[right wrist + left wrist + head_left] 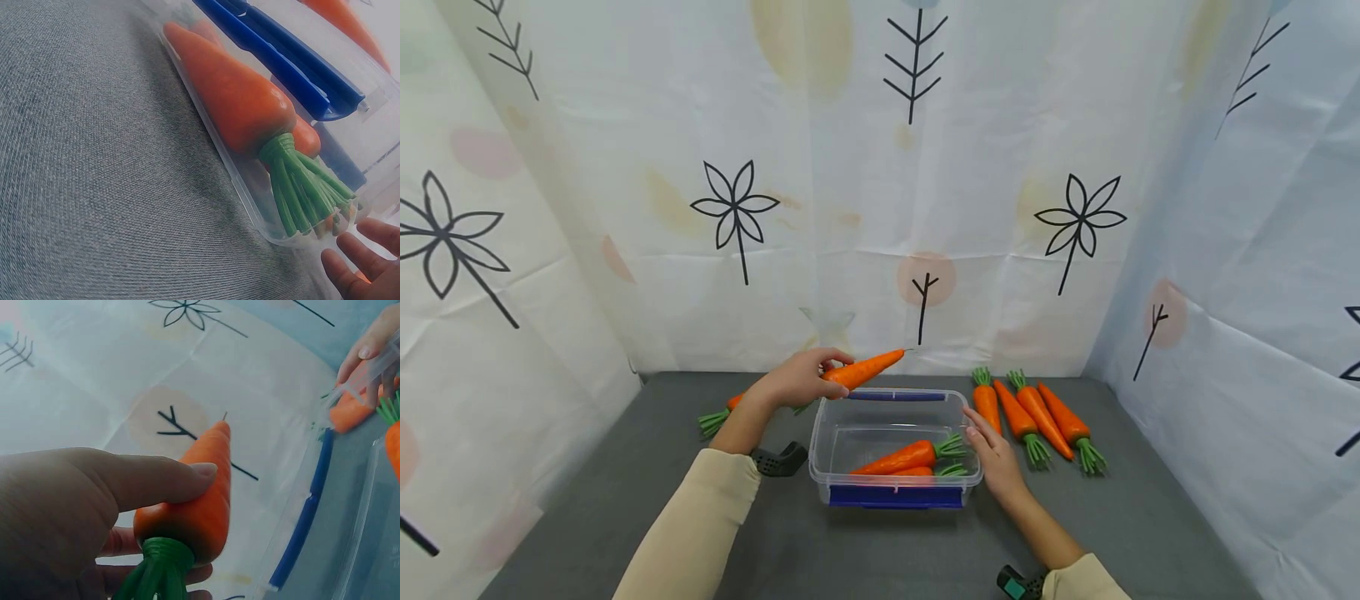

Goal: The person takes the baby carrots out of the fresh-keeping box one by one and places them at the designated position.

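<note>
My left hand (796, 382) pinches an orange toy carrot (871, 367) above the back left of a clear plastic container (842, 478). In the left wrist view, the thumb presses along the held carrot (212, 487), with its green top toward the palm and its thin tip pointing away. The right hand (997, 463) lies against the container's right wall with its fingers extended. Inside the container are two carrots (898, 457), their green tops to the right. Through the clear wall, the right wrist view shows the nearer carrot (234, 94) lying on the bottom.
Several carrots (1036, 417) lie on the grey tabletop (1120, 533) right of the container. Another carrot (713, 423) is partly hidden behind the left arm. Blue latches (895, 497) line the container's front and back. A patterned white curtain (850, 208) surrounds the back and sides.
</note>
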`<state>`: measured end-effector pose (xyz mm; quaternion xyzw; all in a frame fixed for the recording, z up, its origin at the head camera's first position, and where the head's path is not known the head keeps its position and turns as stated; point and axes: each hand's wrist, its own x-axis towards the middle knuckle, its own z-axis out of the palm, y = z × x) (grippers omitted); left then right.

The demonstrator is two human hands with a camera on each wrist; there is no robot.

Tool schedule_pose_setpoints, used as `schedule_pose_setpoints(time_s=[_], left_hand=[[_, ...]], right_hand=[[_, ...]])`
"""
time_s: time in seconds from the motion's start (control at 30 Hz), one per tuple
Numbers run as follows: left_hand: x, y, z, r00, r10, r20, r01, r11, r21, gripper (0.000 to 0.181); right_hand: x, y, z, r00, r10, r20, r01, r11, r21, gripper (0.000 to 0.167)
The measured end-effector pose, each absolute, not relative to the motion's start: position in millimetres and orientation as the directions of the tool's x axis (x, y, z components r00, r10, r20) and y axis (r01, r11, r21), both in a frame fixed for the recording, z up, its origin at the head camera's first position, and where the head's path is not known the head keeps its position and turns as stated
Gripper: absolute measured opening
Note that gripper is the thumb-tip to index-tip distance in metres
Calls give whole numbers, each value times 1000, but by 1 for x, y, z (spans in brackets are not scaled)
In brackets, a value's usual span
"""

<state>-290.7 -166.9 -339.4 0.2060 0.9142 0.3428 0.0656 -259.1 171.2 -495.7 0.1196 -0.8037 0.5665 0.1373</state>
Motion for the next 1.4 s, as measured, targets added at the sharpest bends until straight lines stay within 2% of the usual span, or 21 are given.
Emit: schedule_pose_setpoints(time_s=[0.3,0.7,0.93,1.1,1.4], left_hand=[[-290,-192,-349,-947,310,84,289,708,644,47],[-293,-225,-404,-976,156,149,216,724,656,50],[-297,-237,-437,-988,45,150,131,764,632,55],[-297,-241,-458,-990,-35,136,58,780,623,51],[-296,-244,-476,-987,-107,124,-15,814,581,53]], right_hand=[[-258,173,-496,-932,-27,361,-350,326,-878,40],[-258,174,-495,-940,-26,340,-329,329,-885,41],[-259,173,-495,-940,-25,339,-329,325,-887,41],[-258,172,-495,-937,-24,348,-337,323,-885,41],[-258,172,-496,-944,-25,330,-320,324,-890,41]])
